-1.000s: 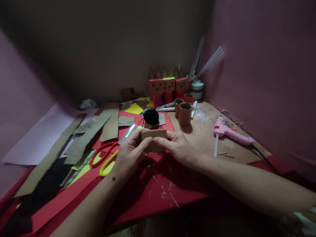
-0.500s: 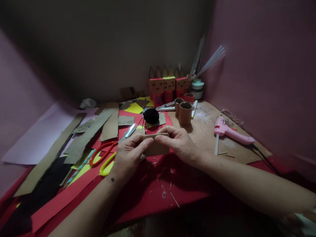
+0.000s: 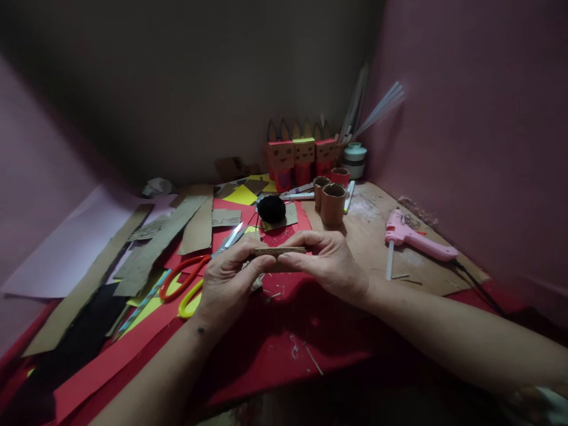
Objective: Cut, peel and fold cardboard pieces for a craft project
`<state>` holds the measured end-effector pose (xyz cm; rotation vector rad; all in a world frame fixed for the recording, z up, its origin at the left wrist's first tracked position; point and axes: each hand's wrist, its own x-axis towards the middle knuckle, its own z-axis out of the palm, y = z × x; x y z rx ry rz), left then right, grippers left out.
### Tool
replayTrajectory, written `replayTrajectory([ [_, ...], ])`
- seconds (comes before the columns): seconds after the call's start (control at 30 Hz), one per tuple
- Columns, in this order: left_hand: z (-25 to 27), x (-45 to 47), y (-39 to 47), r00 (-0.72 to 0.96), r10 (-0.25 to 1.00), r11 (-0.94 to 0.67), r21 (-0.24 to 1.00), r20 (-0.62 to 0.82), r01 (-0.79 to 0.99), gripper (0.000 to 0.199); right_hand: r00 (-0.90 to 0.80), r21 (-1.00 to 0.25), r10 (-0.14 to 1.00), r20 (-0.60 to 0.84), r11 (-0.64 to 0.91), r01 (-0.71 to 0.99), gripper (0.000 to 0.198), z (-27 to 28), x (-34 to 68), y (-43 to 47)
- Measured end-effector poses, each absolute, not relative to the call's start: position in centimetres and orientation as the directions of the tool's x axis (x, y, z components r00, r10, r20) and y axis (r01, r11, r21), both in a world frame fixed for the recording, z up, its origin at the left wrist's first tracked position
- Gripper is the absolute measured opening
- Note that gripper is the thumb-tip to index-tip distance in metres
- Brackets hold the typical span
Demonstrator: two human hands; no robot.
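Observation:
A small piece of cardboard [image 3: 279, 251] is pinched between both hands above the red tabletop, its corrugated edge turned toward me. My left hand [image 3: 231, 278] is closed on its left end, thumb on the near side. On the right end, my right hand [image 3: 326, 266] grips it the same way, and the two thumb tips almost meet at the middle. Scissors [image 3: 186, 278] with red and yellow handles lie just left of my left hand. Beyond the cardboard sits a black ball of yarn or similar stuff [image 3: 271, 209].
Cardboard strips [image 3: 162, 245] and coloured paper cover the left side. Cardboard tubes [image 3: 333, 204] stand behind my right hand, near three box-headed figures [image 3: 304, 154] with faces. A pink glue gun [image 3: 417, 239] lies at right, its cord trailing off. A pale jar [image 3: 355, 160] stands at the back.
Both hands have tilted the cardboard, so its broad face has mostly turned out of sight and its edge shows. The hands have shifted only slightly.

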<state>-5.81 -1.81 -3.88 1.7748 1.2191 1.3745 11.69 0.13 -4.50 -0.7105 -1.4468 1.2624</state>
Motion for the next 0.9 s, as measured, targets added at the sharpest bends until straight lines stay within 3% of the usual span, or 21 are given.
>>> replayTrajectory([
  [0.1, -3.78, -5.86, -1.57, 0.067, 0.910, -0.410, 0.869, 0.408, 0.278, 0.006, -0.281, -0.945, 0.906, 0.316, 0.273, -0.182, 0.014, -4.31, 11.73, -0.04],
  [0.27, -3.40, -5.90, -1.37, 0.199, 0.944, -0.301, 0.934, 0.263, 0.192, 0.007, -0.294, -0.942, 0.895, 0.336, 0.313, -0.122, 0.010, -4.18, 11.77, -0.39],
  [0.37, -3.45, -5.93, -1.49, 0.167, 0.932, -0.351, 0.914, 0.321, 0.202, 0.009, -0.317, -0.927, 0.873, 0.371, 0.326, -0.187, 0.010, -4.18, 11.76, -0.39],
  [0.47, -3.72, -6.10, -1.52, 0.115, 0.926, -0.375, 0.916, 0.360, 0.146, 0.009, -0.235, -0.886, 0.863, 0.448, 0.393, -0.244, 0.019, -3.99, 11.84, -0.33],
  [0.63, -3.93, -6.31, -1.19, 0.050, 0.900, -0.435, 0.898, 0.433, 0.065, 0.011, -0.135, -0.849, 0.838, 0.529, 0.520, -0.095, 0.011, -3.77, 11.92, -0.21],
  [0.9, -3.91, -5.95, -1.45, -0.050, 0.890, -0.442, 0.886, 0.453, 0.142, 0.010, -0.120, -0.778, 0.773, 0.623, 0.628, 0.005, 0.004, -4.09, 11.82, -0.08],
])
